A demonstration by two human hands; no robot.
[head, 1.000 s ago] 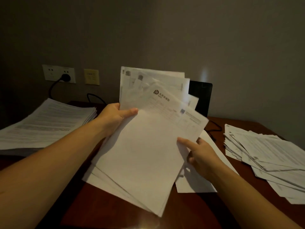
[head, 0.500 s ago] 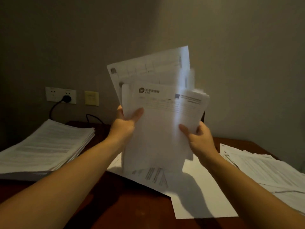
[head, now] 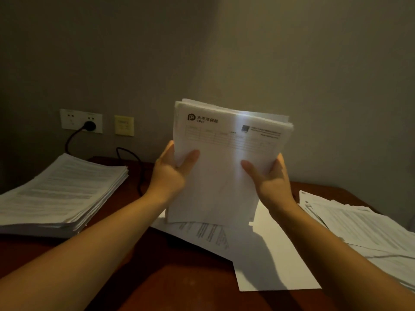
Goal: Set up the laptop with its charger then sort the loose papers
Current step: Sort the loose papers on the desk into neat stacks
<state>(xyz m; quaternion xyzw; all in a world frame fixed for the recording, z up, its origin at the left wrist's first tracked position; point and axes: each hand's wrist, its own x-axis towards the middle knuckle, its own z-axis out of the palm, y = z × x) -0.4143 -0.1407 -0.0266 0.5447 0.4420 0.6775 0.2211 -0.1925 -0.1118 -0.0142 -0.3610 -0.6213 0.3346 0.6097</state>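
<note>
Papers (head: 224, 180) stand upright above the desk (head: 179, 283), my left hand (head: 170, 173) and right hand (head: 269, 180) gripping their sides, likely to square edges.

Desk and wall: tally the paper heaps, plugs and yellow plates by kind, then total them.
Paper heaps: 4 (left stack, held bundle, loose sheets beneath it, right spread)
Black plugs: 1
Yellow wall plates: 1
Total: 6

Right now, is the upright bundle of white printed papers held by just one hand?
No: the left hand grips one side edge of the white paper bundle, the right hand the other.
</note>
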